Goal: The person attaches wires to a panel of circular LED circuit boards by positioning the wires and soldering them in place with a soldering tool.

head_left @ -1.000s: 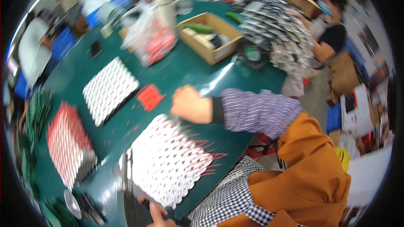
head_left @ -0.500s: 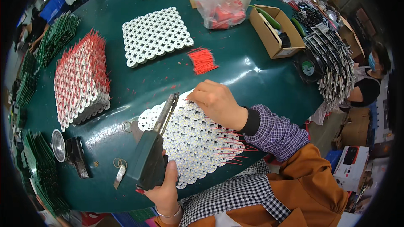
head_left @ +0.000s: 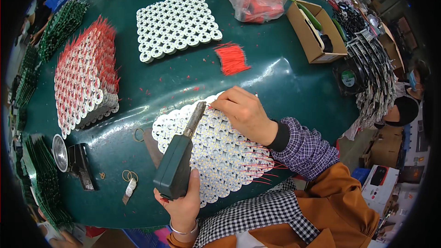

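Note:
My left hand (head_left: 185, 206) is wrapped round the handle of a dark green soldering gun (head_left: 172, 165). Its metal nozzle slants up and right across a panel of round white LED boards (head_left: 218, 158), close to the panel's far edge. My right hand (head_left: 245, 115) rests over that same edge, thumb and forefinger pinched beside the nozzle tip. A bit of red wire shows at those fingertips; most of it is hidden. Thin red wires (head_left: 262, 167) stick out along the panel's right side.
A bundle of short red wires (head_left: 232, 59) lies beyond the panel, near another white panel (head_left: 177, 27). Stacked panels with red wires (head_left: 85, 80) stand left. A metal bowl (head_left: 60, 153) and a black stand (head_left: 83, 167) sit near left. A cardboard box (head_left: 317, 36) stands at far right.
The soldering gun's body has swung slightly right and its nozzle tip is nearer my right fingertips. The view has shifted a little, so the tabletop things appear displaced.

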`<state>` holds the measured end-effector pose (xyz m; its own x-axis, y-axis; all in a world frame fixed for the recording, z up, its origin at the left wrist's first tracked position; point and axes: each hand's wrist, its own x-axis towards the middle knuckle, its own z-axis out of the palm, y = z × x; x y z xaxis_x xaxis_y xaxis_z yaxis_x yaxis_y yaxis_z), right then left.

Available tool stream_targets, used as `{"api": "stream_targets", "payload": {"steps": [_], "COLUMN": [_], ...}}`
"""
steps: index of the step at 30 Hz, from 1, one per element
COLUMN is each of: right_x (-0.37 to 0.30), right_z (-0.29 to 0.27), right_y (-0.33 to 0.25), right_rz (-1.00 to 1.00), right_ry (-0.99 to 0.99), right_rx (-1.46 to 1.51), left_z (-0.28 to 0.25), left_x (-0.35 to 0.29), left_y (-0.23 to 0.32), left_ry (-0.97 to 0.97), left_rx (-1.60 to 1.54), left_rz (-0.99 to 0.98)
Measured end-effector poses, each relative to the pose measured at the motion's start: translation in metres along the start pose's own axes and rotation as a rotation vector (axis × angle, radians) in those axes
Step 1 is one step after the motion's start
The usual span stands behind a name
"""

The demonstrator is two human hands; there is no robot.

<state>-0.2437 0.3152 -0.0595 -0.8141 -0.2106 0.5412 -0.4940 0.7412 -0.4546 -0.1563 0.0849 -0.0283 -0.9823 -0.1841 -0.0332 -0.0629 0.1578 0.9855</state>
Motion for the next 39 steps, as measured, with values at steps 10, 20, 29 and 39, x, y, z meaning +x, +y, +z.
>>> {"api": "stream_targets", "payload": {"steps": [10,20,29,39], "right_x": [-0.002,-0.001,0.000,0.007], "right_z": [0.000,0.001,0.000,-0.015], "right_y": [0.001,0.001,0.000,-0.018], "right_rz": [-0.017,-0.036,-0.042,-0.080], "right_ry": [-0.009,-0.008,-0.009,0.024], "right_rx": [-0.018,-0.040,-0.060,-0.256], "left_z": [-0.002,0.000,0.002,0.002], "left_x": [0.001,0.005,0.003,-0.003], "left_y": [0.006,0.009,0.026,0.042], "left_ry": [-0.110,-0.104,0.000,0.011], "left_rx": [0.062,0.060,-0.199,-0.135], "left_rz": [-0.241,-0.155,-0.193,-0.222]}}
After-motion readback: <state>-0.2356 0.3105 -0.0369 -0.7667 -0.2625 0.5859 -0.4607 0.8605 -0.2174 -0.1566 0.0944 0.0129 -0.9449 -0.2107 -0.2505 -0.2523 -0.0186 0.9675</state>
